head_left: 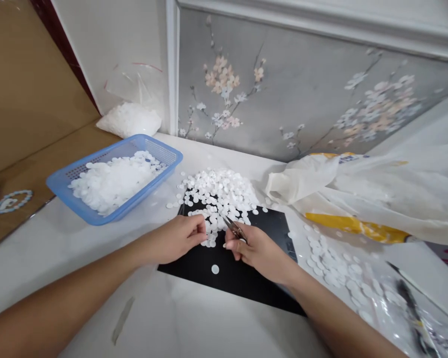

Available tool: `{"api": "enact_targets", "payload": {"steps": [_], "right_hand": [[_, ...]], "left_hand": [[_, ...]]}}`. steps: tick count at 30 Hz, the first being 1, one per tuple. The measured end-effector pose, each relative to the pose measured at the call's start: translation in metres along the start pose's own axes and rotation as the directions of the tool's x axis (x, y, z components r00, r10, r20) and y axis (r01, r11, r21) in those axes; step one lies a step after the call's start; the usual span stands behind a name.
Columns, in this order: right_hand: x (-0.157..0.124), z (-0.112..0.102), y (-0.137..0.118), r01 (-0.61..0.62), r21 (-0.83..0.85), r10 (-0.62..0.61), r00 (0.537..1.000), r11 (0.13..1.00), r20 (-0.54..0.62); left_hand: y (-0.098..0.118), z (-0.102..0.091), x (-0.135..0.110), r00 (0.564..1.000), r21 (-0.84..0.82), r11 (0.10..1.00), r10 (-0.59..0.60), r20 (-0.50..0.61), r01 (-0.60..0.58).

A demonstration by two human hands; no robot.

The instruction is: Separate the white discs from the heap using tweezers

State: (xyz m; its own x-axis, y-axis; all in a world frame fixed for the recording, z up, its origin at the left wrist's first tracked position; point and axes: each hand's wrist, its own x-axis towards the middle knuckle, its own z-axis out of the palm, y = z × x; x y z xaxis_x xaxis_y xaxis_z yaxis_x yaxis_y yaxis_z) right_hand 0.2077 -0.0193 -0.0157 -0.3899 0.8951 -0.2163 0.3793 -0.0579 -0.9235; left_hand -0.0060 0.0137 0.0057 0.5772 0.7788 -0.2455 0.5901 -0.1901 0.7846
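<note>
My right hand grips a small pair of snips, their dark pointed blades aimed up and left at a heap of thin white discs. Just left of the blades, my left hand is closed in a pinch at the heap's near edge; what its fingertips hold, if anything, is hidden. The heap covers the far part of a black mat and spills past its edge. One single white disc lies apart on the mat, below and between the hands.
A blue basket of white discs stands at left, a clear bag of white pieces behind it. At right lie a crumpled white-and-yellow plastic bag, scattered discs and a black-handled tool. A beaded bracelet lies far left.
</note>
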Motion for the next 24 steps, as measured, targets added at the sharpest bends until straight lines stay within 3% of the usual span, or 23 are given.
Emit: {"api": "enact_targets", "payload": {"steps": [2, 5, 10, 14, 17, 20, 24], "right_hand": [[0.000, 0.001, 0.002, -0.005, 0.219, -0.010, 0.998, 0.976, 0.065], [0.001, 0.003, 0.003, 0.036, 0.394, -0.067, 0.996, 0.918, 0.066], [0.002, 0.004, 0.003, 0.018, 0.488, -0.059, 0.996, 0.872, 0.069], [0.003, 0.002, 0.006, 0.004, 0.517, -0.015, 1.000, 0.856, 0.018], [0.004, 0.000, 0.008, 0.006, 0.436, 0.023, 0.998, 0.900, -0.061], [0.005, -0.004, 0.009, 0.021, 0.171, 0.012, 0.981, 0.985, -0.193], [0.006, -0.001, 0.005, 0.023, -0.138, -0.061, 0.959, 0.990, -0.277]], "left_hand": [[0.002, 0.003, 0.001, 0.994, -0.255, 0.964, -0.057, 0.093, 0.079], [0.002, 0.008, 0.003, 0.965, -0.538, 0.812, -0.108, 0.240, 0.225], [0.002, 0.010, 0.004, 0.967, -0.666, 0.708, -0.103, 0.233, 0.236], [0.002, 0.009, 0.007, 0.980, -0.675, 0.711, -0.132, 0.145, 0.196], [0.002, 0.004, 0.010, 0.976, -0.647, 0.735, -0.204, 0.078, 0.205], [0.003, -0.002, 0.010, 0.966, -0.593, 0.769, -0.252, 0.063, 0.239], [0.002, -0.007, 0.009, 0.993, -0.349, 0.930, -0.113, 0.027, 0.115]]}}
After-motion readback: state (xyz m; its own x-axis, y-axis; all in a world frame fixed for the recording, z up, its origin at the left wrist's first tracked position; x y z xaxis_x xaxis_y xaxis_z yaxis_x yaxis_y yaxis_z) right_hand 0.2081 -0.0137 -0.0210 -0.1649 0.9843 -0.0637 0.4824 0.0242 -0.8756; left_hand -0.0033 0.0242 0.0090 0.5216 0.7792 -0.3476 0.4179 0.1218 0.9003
